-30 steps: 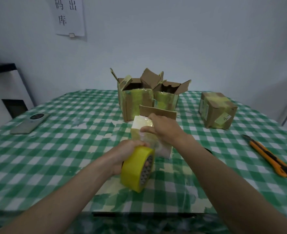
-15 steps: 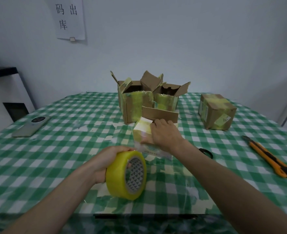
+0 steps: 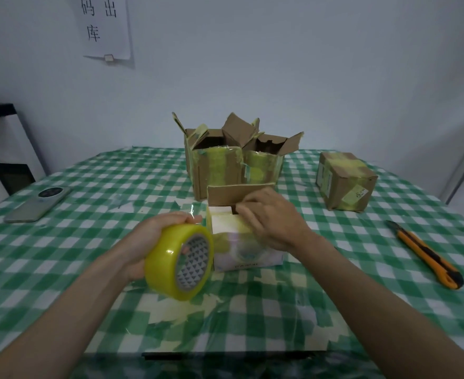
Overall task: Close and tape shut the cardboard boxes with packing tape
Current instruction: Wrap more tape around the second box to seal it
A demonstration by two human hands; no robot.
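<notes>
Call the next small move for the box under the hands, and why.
Probably fold the upright brown flap down over the small box. It stands open, the right hand is at the opening, and the left hand holds the tape roll ready alongside.
</notes>
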